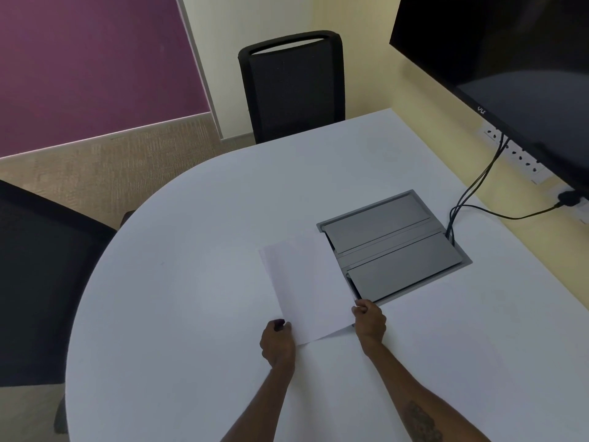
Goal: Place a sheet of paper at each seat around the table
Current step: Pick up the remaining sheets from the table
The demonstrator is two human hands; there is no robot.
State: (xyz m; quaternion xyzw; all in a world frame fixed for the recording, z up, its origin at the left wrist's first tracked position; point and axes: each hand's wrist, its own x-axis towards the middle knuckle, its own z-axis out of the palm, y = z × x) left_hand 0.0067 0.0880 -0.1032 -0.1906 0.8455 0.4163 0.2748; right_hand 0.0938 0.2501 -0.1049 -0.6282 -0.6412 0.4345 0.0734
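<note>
1. No seat in view has its paper yet — the table [191,218] is bare in front of the far chair [293,90] and the chair at the left [41,282], so by my reckoning nearly all the work is left.
2. The one sheet of paper [306,285] is plain white, blank and uncreased, its far edge overlapping the grey cable box [395,247] at the table's middle.
3. The left hand [277,342] pinches its near left corner; the right hand [369,320] is closed on its right edge — whether it lies flat or is lifted, I cannot tell.
</note>
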